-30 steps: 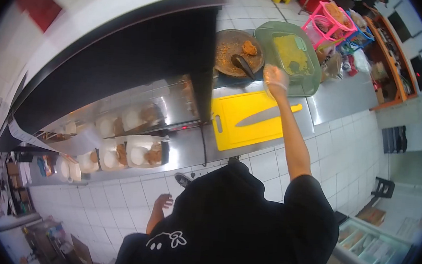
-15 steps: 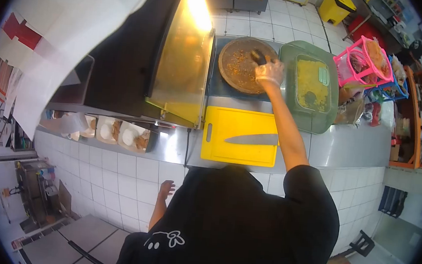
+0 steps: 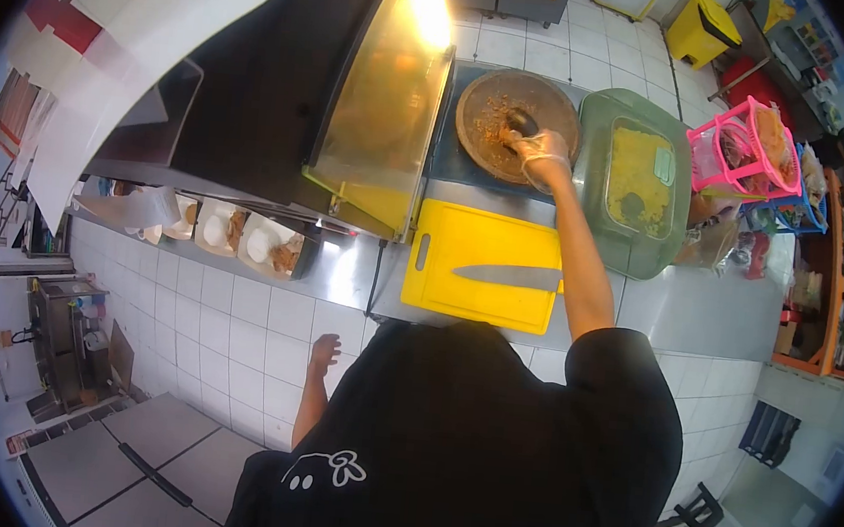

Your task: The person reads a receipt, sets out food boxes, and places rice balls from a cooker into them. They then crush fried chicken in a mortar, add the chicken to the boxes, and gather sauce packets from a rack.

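Observation:
My right hand [image 3: 544, 158], in a clear glove, is closed around a dark pestle [image 3: 522, 124] inside the round brown mortar [image 3: 473, 140]. Reddish-brown crushed food [image 3: 496, 119] lies in the mortar, around the pestle's head. Low at the left, my left hand [image 3: 325, 351] hangs in front of the counter with its fingers apart, holding nothing. A yellow cutting board [image 3: 430, 289] lies on the counter nearer to me, with a knife [image 3: 509, 275] across it. Right of the mortar is a green lidded container [image 3: 597, 219].
A lit glass case [image 3: 380, 109] stands left of the mortar. Boxes with rice and food [image 3: 271, 247] sit on the lower left shelf. Pink [image 3: 750, 152] and blue baskets with bags stand at the right. Steel counter [image 3: 709, 309] extends there.
The camera view has shifted slightly. My right hand has moved the pestle a little toward the mortar's middle, and the crushed food now lies more gathered. My left hand still hangs free.

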Tool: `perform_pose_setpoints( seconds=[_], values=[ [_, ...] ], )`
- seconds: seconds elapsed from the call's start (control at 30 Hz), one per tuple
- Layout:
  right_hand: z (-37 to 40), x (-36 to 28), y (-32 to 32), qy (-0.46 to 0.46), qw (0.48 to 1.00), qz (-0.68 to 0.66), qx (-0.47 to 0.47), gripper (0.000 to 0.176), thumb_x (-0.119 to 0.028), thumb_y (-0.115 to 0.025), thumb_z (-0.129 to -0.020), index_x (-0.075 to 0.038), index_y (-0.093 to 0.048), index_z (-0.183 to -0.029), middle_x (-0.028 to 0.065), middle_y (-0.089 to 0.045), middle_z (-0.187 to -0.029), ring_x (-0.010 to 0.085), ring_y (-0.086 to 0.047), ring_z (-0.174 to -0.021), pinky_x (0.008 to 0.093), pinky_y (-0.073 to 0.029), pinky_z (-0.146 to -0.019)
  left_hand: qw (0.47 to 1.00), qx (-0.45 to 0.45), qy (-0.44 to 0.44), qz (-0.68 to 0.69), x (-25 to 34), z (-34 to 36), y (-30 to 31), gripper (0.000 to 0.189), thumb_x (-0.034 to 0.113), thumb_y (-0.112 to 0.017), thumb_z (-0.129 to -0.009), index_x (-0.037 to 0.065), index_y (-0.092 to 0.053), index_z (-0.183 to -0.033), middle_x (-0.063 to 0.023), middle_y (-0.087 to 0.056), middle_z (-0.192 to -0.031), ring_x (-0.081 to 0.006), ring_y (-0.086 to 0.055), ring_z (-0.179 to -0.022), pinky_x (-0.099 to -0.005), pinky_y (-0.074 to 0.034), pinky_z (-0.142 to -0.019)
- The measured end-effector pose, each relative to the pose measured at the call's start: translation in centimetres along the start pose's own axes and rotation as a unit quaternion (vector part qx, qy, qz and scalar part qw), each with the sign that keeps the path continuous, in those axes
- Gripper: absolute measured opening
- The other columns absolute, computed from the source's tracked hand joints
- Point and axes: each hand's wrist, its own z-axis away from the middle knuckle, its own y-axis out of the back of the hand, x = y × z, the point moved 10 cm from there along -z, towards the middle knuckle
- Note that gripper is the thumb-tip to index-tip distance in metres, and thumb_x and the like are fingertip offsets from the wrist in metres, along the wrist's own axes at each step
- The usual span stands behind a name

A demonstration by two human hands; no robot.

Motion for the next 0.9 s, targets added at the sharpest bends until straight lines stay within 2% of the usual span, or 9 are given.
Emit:
perform_pose_setpoints(
  seconds=[0.1, 0.2, 0.33, 0.43, 0.53, 0.67, 0.7, 0.83, 0.9],
  values=[
    [0.4, 1.4, 1.2, -0.035, 0.990, -0.063, -0.123, 0.059, -0.051, -0.063, -0.090, -0.002, -0.059, -0.123, 0.0226, -0.067, -0.105, 0.0279, -0.064, -0.086, 0.0378, -0.048, -0.076, 1.000, -0.007, -0.016, 0.004, -0.6, 0.2, 0.2, 0.043, 0.039, -0.053, -0.089, 0.014, -0.058, -0.123, -0.0074, -0.064, -0.111, -0.0211, -0.061, -0.086, -0.0405, -0.049, -0.068],
    [1.8, 0.2, 5.3, -0.098, 0.982, -0.155, -0.052, 0.062, -0.047, -0.061, -0.093, -0.006, -0.046, -0.137, 0.0223, -0.063, -0.116, 0.0272, -0.062, -0.088, 0.0389, -0.047, -0.074, 0.999, -0.030, 0.013, 0.012, -3.5, -0.7, 0.0, 0.044, 0.040, -0.054, -0.089, 0.014, -0.057, -0.125, -0.0081, -0.064, -0.111, -0.0228, -0.062, -0.087, -0.0419, -0.049, -0.068],
    [-1.1, -1.1, 4.1, 0.056, 0.958, -0.279, -0.030, 0.059, -0.042, -0.060, -0.094, -0.007, -0.044, -0.139, 0.0215, -0.062, -0.121, 0.0278, -0.062, -0.098, 0.0373, -0.047, -0.083, 0.998, -0.035, 0.056, 0.003, -6.1, -1.7, -0.6, 0.047, 0.042, -0.053, -0.089, 0.014, -0.055, -0.127, -0.0107, -0.064, -0.115, -0.0263, -0.063, -0.090, -0.0452, -0.048, -0.070],
    [-3.8, 1.8, -4.2, -0.039, 0.994, -0.012, -0.103, 0.051, -0.034, -0.057, -0.096, -0.008, -0.046, -0.139, 0.0207, -0.061, -0.124, 0.0277, -0.058, -0.116, 0.0343, -0.042, -0.100, 0.999, -0.030, 0.045, 0.000, -4.8, -0.6, -1.1, 0.047, 0.042, -0.052, -0.089, 0.013, -0.055, -0.127, -0.0113, -0.064, -0.115, -0.0269, -0.062, -0.092, -0.0450, -0.048, -0.071],
    [-6.6, 2.2, -3.7, -0.008, 0.982, -0.141, -0.124, 0.053, -0.037, -0.056, -0.096, -0.008, -0.044, -0.140, 0.0218, -0.061, -0.124, 0.0281, -0.058, -0.115, 0.0353, -0.042, -0.100, 0.998, -0.026, 0.028, 0.043, -5.2, 0.1, -0.9, 0.046, 0.041, -0.051, -0.090, 0.013, -0.055, -0.126, -0.0105, -0.065, -0.113, -0.0263, -0.063, -0.092, -0.0446, -0.048, -0.072],
    [-8.8, 3.8, -6.0, -0.013, 0.994, -0.072, -0.086, 0.061, -0.042, -0.056, -0.096, -0.006, -0.039, -0.142, 0.0200, -0.062, -0.121, 0.0246, -0.060, -0.108, 0.0344, -0.047, -0.090, 0.998, 0.009, 0.049, 0.031, -5.8, 1.7, -0.2, 0.046, 0.040, -0.051, -0.090, 0.014, -0.055, -0.127, -0.0098, -0.065, -0.113, -0.0259, -0.063, -0.091, -0.0446, -0.049, -0.072],
    [-8.9, 2.9, -5.8, -0.026, 0.980, -0.119, -0.159, 0.061, -0.044, -0.056, -0.096, -0.006, -0.040, -0.141, 0.0200, -0.060, -0.121, 0.0242, -0.060, -0.105, 0.0354, -0.048, -0.086, 0.999, -0.001, 0.047, 0.025, -6.8, 1.4, 0.0, 0.045, 0.040, -0.051, -0.090, 0.014, -0.056, -0.127, -0.0094, -0.065, -0.113, -0.0254, -0.063, -0.090, -0.0440, -0.048, -0.071],
    [-7.5, -1.0, -0.9, 0.003, 0.972, -0.200, -0.123, 0.062, -0.049, -0.055, -0.095, -0.009, -0.041, -0.141, 0.0195, -0.059, -0.127, 0.0264, -0.060, -0.107, 0.0376, -0.047, -0.090, 0.998, -0.005, 0.056, 0.036, -6.3, 1.4, -0.5, 0.044, 0.039, -0.051, -0.091, 0.014, -0.056, -0.127, -0.0088, -0.065, -0.111, -0.0241, -0.063, -0.089, -0.0421, -0.048, -0.068],
    [-8.2, -1.0, -3.0, 0.003, 0.985, -0.100, -0.142, 0.060, -0.049, -0.053, -0.096, -0.009, -0.042, -0.141, 0.0196, -0.058, -0.129, 0.0276, -0.060, -0.110, 0.0372, -0.046, -0.092, 0.996, -0.012, 0.038, 0.079, -7.4, 1.4, -1.0, 0.046, 0.041, -0.052, -0.090, 0.013, -0.056, -0.126, -0.0092, -0.065, -0.113, -0.0249, -0.063, -0.090, -0.0425, -0.048, -0.068]
  ],
)
